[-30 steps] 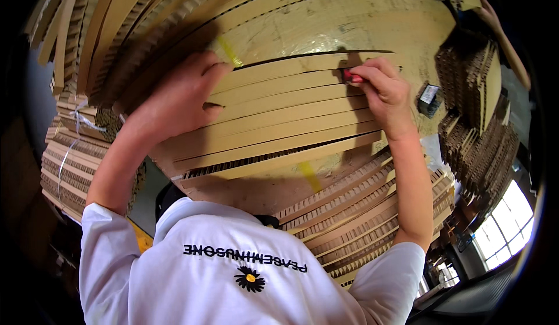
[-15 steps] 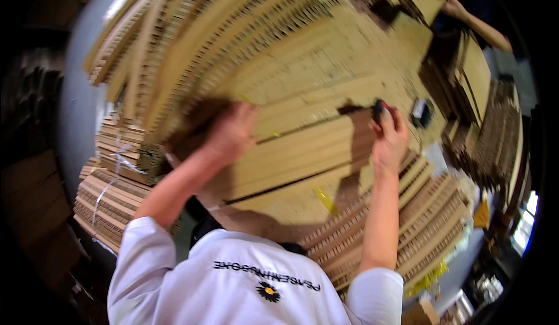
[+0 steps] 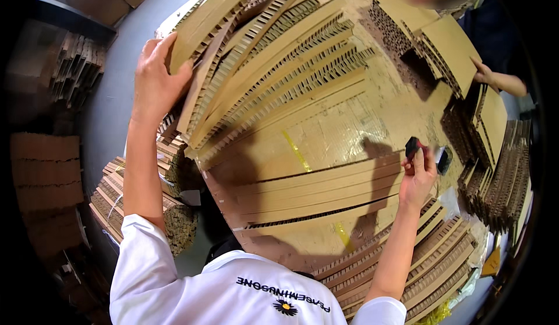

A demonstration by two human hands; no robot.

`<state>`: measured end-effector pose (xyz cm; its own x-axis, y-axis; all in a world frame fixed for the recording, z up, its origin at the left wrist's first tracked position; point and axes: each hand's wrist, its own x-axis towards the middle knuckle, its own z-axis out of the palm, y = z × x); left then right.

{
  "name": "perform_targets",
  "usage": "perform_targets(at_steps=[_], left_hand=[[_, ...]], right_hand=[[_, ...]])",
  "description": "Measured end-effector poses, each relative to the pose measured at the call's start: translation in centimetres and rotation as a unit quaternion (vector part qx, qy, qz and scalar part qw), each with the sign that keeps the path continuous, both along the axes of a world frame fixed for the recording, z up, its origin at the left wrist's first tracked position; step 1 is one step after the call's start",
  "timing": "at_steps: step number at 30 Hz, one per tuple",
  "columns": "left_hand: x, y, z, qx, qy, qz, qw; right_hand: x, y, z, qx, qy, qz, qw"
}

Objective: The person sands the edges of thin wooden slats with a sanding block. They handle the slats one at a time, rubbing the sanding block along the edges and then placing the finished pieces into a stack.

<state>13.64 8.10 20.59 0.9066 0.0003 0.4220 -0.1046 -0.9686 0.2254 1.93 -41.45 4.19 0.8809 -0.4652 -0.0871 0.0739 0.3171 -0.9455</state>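
Note:
At the far left, my left hand (image 3: pixel 156 83) grips the near end of a honeycomb cardboard strip (image 3: pixel 205 27), thumb on one side and fingers on the other. This strip lies on top of a fanned pile of similar strips (image 3: pixel 265 71). My right hand (image 3: pixel 418 179) is closed round a small black-and-red tool (image 3: pixel 412 148), whose exact kind I cannot make out. It hovers near the right ends of several flat cardboard strips (image 3: pixel 314 186) lying side by side on the table (image 3: pixel 343 128).
A row of strips (image 3: pixel 402 252) stands at the near right. Behind my right hand sits a small dark object (image 3: pixel 445 159). Stacked cardboard pieces (image 3: pixel 489 133) stand at the right, where another person's hand (image 3: pixel 488 76) touches a panel (image 3: pixel 448 48). Tied bundles (image 3: pixel 116 194) are at the left.
My left hand has gone from above the flat strips to the pile at the far left and taken hold of a strip end. My right hand still holds the tool. The whole view has shifted.

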Motion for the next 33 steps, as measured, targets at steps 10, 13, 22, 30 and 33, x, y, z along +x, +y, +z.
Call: perform_targets(at_steps=[10,13,22,30,33], left_hand=[[8.8,8.5,-4.0,-0.047,0.195,0.017,0.979],[9.0,7.6,-3.2,-0.075,0.217,-0.025,0.973],[7.2,2.4,-5.9,0.265,0.11,-0.093,0.953],[-8.8,-12.4,-12.1,-0.089,0.131,-0.31,0.937],[-14.2,-16.2,-17.7,-0.207,0.225,-0.266,0.914]], right_hand=[[-0.4,-0.5,-1.6,-0.014,0.015,0.015,1.0],[-0.7,-0.4,-1.4,-0.023,0.021,0.019,0.999],[0.2,0.7,-0.5,-0.069,0.097,0.072,0.99],[0.1,-1.0,-0.6,-0.338,0.034,0.256,0.905],[0.3,-0.3,0.5,-0.422,0.022,0.297,0.856]])
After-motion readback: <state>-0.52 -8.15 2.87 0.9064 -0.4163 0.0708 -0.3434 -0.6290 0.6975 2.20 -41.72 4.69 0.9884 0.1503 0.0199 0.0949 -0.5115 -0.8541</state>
